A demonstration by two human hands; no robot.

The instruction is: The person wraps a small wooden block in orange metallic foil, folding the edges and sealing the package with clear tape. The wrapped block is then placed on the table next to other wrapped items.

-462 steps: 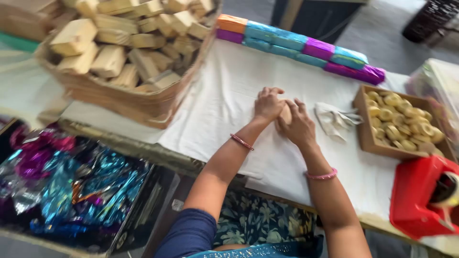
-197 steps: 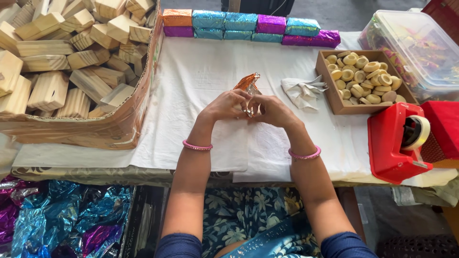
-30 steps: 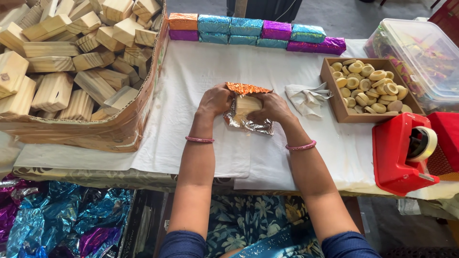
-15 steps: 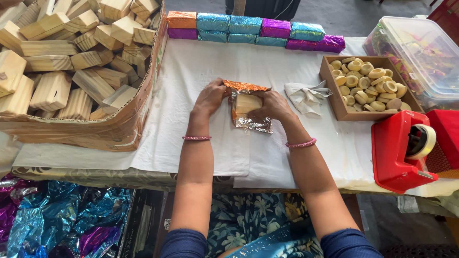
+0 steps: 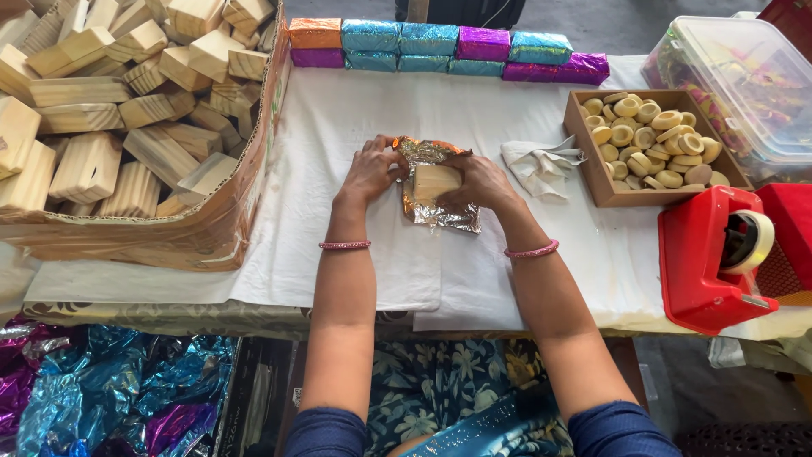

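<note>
A pale wooden block (image 5: pixel 434 180) lies on a sheet of shiny foil, orange outside and silver inside (image 5: pixel 440 216), on the white cloth (image 5: pixel 338 254). My left hand (image 5: pixel 370 167) rests at the block's left side and pinches the foil's edge there. On the block's right side, my right hand (image 5: pixel 482 183) grips both block and foil. The far edge of the foil stands folded up behind the block.
A big cardboard box of wooden blocks (image 5: pixel 118 127) fills the left. Foil-wrapped blocks (image 5: pixel 448 49) line the far edge. A wooden tray of small round pieces (image 5: pixel 651 140), crumpled white paper (image 5: pixel 541 165), a red tape dispenser (image 5: pixel 710 254) and a clear lidded tub (image 5: pixel 744 76) sit right. Loose foil sheets (image 5: pixel 101 398) lie below.
The foil has been folded closer around the block, and its far flap now stands up. Both hands shifted slightly toward me with the block between them.
</note>
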